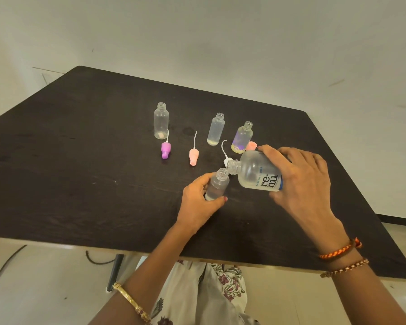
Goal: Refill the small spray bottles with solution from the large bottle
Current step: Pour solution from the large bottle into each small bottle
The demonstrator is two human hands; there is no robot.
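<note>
While both hands grip, left hand [198, 202] small bottle [217, 187], right hand [302, 181] large bottle [256, 172] (tilted), three uncapped bottles [216, 129] beyond.

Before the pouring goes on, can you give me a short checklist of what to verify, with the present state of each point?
1. The large bottle is uncapped and tilted, its mouth at the neck of the small bottle: ok.
2. The left hand grips the small bottle: ok.
3. The right hand grips the large bottle: ok.
4. Fill level in the small bottle: cannot tell; some clear liquid sits low, the top line is unclear.
5. The three other small bottles stand upright and open, apart from the pouring: ok.
6. The purple spray head and pink spray head lie within reach on the table: ok.
</note>
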